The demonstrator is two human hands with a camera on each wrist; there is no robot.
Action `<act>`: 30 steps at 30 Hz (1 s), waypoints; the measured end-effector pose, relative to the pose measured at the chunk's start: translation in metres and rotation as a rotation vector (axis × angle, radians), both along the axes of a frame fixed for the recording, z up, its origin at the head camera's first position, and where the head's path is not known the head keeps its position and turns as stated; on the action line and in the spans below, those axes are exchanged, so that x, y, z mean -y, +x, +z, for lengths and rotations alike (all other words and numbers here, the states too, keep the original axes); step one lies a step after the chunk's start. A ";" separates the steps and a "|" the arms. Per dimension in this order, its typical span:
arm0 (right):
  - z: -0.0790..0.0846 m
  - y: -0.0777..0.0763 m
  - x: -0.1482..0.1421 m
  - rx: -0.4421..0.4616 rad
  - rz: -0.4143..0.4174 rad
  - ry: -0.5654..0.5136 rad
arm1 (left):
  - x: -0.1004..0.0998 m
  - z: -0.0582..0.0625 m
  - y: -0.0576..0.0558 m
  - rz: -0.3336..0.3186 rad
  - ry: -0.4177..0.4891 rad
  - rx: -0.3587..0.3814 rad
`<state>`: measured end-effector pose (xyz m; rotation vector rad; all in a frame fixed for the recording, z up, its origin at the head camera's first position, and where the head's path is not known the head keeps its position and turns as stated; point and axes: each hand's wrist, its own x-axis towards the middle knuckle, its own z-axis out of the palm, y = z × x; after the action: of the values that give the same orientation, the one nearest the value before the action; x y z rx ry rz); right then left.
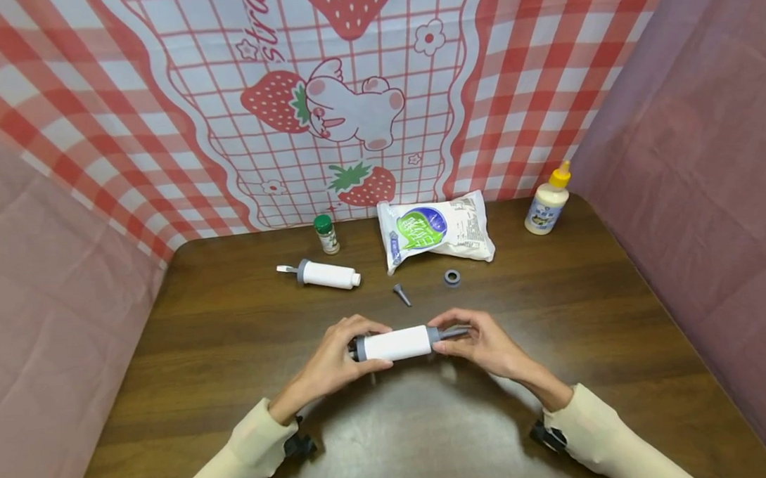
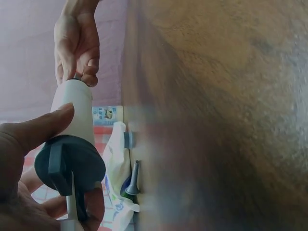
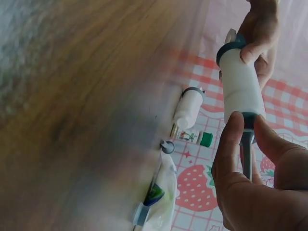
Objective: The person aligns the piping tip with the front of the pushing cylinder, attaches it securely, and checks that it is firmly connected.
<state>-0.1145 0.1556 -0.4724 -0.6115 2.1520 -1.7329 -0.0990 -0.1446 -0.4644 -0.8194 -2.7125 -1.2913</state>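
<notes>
A white piping syringe (image 1: 397, 344) with grey end pieces is held level above the near part of the table. My left hand (image 1: 333, 357) grips its rear end, thumb and fingers on either side of the barrel. That end has a grey cap (image 2: 57, 163) with a handle, seen in the left wrist view. My right hand (image 1: 488, 348) pinches the grey collar (image 3: 249, 120) at the other end between thumb and fingers. A long grey nozzle (image 1: 452, 332) runs from the collar back toward the right palm.
Beyond the hands lie a second white syringe (image 1: 327, 275), a small grey nozzle (image 1: 402, 294) and a grey ring (image 1: 452, 278). Toward the cloth-covered back stand a green-capped shaker (image 1: 326, 235) and a yellow-capped bottle (image 1: 546, 206), with a white packet (image 1: 465, 225) between them.
</notes>
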 end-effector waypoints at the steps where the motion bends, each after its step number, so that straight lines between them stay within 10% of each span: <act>1: 0.000 0.000 0.000 0.013 0.006 0.003 | 0.000 0.000 0.000 -0.005 0.000 -0.001; 30: -0.006 -0.001 -0.002 -0.013 0.020 0.081 | 0.001 -0.002 0.002 -0.029 -0.004 0.043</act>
<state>-0.1151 0.1580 -0.4782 -0.6219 2.2049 -1.6279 -0.0972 -0.1455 -0.4661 -0.8438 -2.7470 -1.3239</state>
